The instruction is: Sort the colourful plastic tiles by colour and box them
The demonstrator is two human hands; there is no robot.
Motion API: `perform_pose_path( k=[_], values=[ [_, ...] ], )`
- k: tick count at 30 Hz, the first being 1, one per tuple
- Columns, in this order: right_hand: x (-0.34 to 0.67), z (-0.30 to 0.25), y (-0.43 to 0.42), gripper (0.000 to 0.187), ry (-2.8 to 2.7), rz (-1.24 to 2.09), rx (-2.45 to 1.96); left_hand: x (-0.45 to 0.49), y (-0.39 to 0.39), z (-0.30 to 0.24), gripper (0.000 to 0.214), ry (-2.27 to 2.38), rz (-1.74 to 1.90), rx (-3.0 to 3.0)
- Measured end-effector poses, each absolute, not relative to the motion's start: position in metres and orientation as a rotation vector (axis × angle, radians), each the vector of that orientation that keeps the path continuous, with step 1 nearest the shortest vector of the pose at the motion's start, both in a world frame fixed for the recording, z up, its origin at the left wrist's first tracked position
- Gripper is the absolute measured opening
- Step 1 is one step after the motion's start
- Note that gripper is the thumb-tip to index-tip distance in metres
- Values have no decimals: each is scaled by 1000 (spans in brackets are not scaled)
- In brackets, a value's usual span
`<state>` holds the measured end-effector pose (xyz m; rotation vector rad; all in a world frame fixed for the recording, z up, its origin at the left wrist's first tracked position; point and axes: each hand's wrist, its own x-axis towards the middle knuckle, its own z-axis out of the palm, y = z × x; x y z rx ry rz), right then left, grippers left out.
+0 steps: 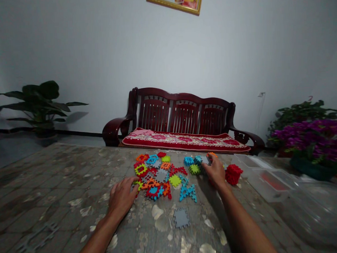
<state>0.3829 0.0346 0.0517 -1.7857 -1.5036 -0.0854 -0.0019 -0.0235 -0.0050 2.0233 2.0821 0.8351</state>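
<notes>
A pile of colourful interlocking foam tiles [159, 174] lies in the middle of a patterned table [62, 189]. My left hand [121, 197] rests palm down at the pile's left edge, fingers curled over a yellow-green tile [138, 184]. My right hand [215, 171] reaches to the right side of the pile, its fingers closed around a grey piece [205, 160] next to blue cubes [193, 160] and a green one [194, 169]. A red assembled cube [233, 174] stands just right of that hand. A single grey tile [181, 218] lies apart, nearer to me.
A clear plastic box [265, 178] sits at the table's right side. Behind the table stands a dark wooden bench [181, 115] with a red cushion. Potted plants flank it: green leaves [40, 103] on the left, purple flowers [315, 136] on the right.
</notes>
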Motion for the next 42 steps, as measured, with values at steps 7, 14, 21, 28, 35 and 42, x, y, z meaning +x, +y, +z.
perform_pose_path(
  k=[7,14,21,28,35,42],
  values=[
    [405,51,46,58,-1624,-177,-1986,-1,-25,-3,32,2094,806,2022],
    [398,48,37,49,-1677,-208,-1892,0,-26,-1,32,2068,807,2017],
    [325,19,16,35,-1960,168,-1477,6,-31,2,36,1990,740,2112],
    [256,29,20,54,-2284,229,-1378,6,-34,2,37,1934,752,2154],
    [238,31,34,53,-2370,245,-1456,8,-35,6,28,1892,759,2125],
    [241,26,28,47,-2268,239,-1517,10,-35,5,28,1945,802,2109]
  ],
)
